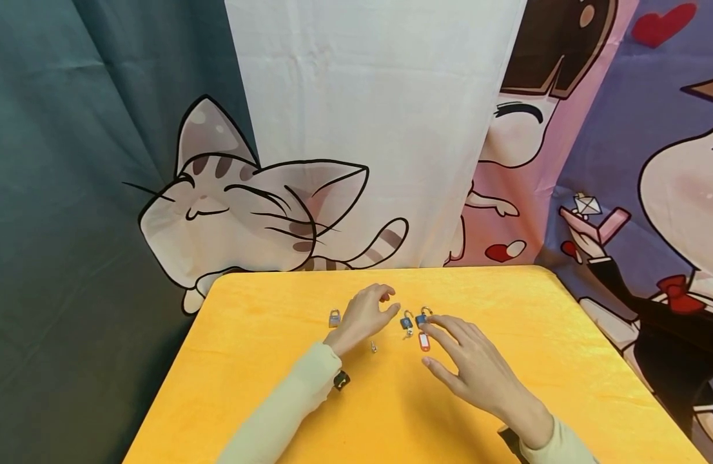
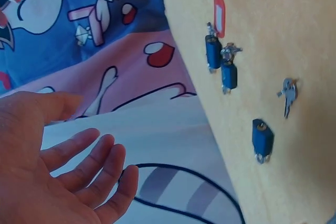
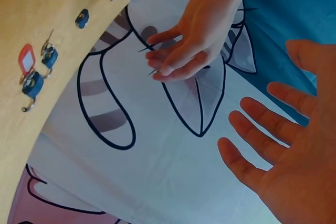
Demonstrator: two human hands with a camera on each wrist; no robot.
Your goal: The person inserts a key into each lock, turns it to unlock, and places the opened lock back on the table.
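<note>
- Three locks (image 1: 406, 323) lie toward the desk's (image 1: 252, 303) far edge.
- Left hand (image 1: 365, 314), right hand (image 1: 477, 364): fingers loose, inside side edges.
- Wrist views add a fourth lock (image 3: 82, 18).

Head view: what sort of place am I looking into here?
Probably a small indoor work area, perhaps a makeshift booth: cartoon-printed fabric hangs behind a yellow table, and small padlocks lie on it. Nothing in view settles the wider building.

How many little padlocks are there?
4: two padlocks near the red tag, one padlock at the left end, and one padlock between, hidden by the left hand in the head view.
</note>
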